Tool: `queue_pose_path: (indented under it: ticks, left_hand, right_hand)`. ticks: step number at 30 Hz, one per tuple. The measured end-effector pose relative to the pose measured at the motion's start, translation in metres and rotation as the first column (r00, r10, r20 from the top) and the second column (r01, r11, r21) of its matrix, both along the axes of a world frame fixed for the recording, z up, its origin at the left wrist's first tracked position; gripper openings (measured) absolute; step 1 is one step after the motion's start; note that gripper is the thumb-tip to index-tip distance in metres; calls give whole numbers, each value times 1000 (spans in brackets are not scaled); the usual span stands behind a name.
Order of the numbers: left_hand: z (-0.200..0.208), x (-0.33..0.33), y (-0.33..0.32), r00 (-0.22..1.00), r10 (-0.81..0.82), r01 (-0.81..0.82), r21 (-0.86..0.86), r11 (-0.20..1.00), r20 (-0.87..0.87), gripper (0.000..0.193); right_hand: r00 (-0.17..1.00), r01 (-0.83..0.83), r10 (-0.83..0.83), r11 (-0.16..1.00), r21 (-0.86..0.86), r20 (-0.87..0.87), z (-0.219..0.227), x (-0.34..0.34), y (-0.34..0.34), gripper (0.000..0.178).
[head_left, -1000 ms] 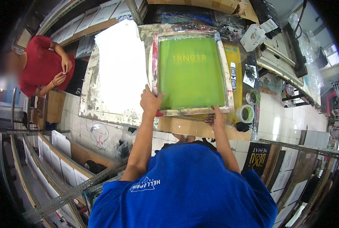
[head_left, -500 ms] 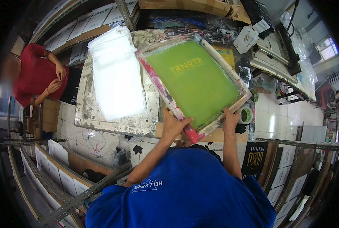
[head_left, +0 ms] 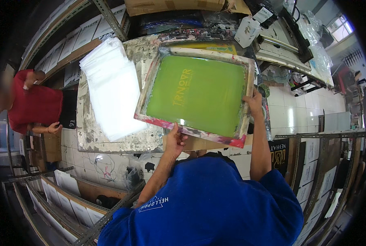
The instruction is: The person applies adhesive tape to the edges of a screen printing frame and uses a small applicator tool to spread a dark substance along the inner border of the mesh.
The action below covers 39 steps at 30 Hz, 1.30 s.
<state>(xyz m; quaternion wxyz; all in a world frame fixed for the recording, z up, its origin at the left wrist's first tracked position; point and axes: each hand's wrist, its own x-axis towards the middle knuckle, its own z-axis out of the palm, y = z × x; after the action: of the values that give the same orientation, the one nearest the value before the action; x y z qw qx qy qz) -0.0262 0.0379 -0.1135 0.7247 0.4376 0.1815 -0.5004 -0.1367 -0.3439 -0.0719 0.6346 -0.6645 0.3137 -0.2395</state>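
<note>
Between my two hands is a screen printing frame [head_left: 207, 102], a wooden rectangle with green mesh and yellowish lettering on it. Its near edge is stained pink and red. My left hand [head_left: 176, 141] grips that near edge, thumb on top and fingers curled beneath. At the right edge, my right hand [head_left: 254, 104] clasps the wood, with its fingers partly hidden. Left of the frame, a fanned stack of white sheets [head_left: 111, 96] lies on the paint-stained table [head_left: 84, 133]. The frame is held over the table's right part and tilted a little.
In a red shirt, another person [head_left: 35, 100] stands left of the table. Racks with boxes [head_left: 68, 192] flank me on both sides. A white container [head_left: 247, 32] stands at the back right, near a machine [head_left: 283, 51]. Small round tubs sit partly hidden beside my right hand.
The screen frame has turned counterclockwise, so its long side now runs nearly crosswise. My right hand has moved up along its right edge. The other person's hands have parted.
</note>
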Motion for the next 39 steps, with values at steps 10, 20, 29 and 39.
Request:
queue_pose_path:
  ticks: [10,20,29,39]
  left_hand:
    - [8,-9,-15,983,-180,181,-88,979,22,64]
    - [-12,13,-8,958,-255,254,30,967,127,60]
    - [-22,23,-15,985,-164,161,63,985,52,68]
    - [-21,37,-7,992,-80,63,163,985,97,66]
  right_hand:
    - [928,-150,49,956,-251,-369,-39,51,-59,62]
    - [727,-204,-274,788,-580,-629,-47,73,-35,62]
    - [792,-111,-364,703,-702,-490,-74,75,-41,42]
    - [799,-185,-271,740,-647,-537,-62,112,-30,43]
